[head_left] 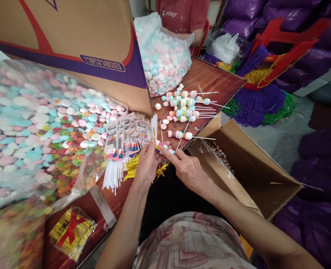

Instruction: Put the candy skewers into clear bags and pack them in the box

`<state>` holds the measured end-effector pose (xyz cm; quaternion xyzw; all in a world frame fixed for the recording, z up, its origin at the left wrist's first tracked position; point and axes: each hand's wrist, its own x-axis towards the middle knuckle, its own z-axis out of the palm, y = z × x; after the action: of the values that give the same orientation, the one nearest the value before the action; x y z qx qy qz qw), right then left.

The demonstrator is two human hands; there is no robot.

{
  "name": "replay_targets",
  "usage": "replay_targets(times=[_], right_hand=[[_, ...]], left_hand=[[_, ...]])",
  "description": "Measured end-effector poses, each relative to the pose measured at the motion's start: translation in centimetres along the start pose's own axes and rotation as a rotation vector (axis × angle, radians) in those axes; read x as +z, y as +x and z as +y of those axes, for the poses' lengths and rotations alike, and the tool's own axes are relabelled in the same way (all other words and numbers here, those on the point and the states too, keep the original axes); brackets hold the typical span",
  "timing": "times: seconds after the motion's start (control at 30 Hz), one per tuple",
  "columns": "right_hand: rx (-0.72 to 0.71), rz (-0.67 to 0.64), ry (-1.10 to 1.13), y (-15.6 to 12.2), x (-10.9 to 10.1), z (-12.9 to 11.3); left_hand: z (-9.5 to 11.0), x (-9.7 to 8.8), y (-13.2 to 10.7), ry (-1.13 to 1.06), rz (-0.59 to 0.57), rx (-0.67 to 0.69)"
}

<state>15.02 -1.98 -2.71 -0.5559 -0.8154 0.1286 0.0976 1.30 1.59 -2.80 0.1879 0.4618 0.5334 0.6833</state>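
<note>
Between my two hands is a candy skewer [161, 145] of pastel marshmallows, seemingly inside a printed clear bag. My left hand [148, 161] grips its left end, thumb on top. The fingers of my right hand [190, 170] close on the other end, partly hiding it. Just beyond lies a single marshmallow skewer [180, 135], its white stick pointing right. Farther back is a pile of marshmallow skewers [183, 104]. Left of my left hand are printed clear bags [126, 136], white sticks [113, 175] and gold twist ties [131, 166].
Loose marshmallows and gummy rings [42, 149] spread over plastic at left. A big carton [84, 48] stands behind them, beside a marshmallow bag [165, 59]. An open box [238, 168] sits below the table's right edge. A person in a red shirt [179, 15] sits across.
</note>
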Motion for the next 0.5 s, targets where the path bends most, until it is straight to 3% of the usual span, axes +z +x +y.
replay_targets(times=[0.17,0.23,0.33,0.5], right_hand=[[-0.054,0.121,0.536,0.3,-0.4,-0.1],[-0.064,0.11,0.711,0.3,-0.8,0.1],[0.017,0.083,0.843,-0.1,-1.1,0.3],[0.13,0.157,0.909,-0.6,-0.4,-0.4]], left_hand=[[0.3,0.2,0.2,-0.057,-0.026,-0.016],[0.6,0.3,0.4,-0.099,-0.024,-0.006],[0.9,0.5,0.4,-0.135,-0.037,0.015],[0.9,1.3,-0.1,-0.168,-0.074,0.048]])
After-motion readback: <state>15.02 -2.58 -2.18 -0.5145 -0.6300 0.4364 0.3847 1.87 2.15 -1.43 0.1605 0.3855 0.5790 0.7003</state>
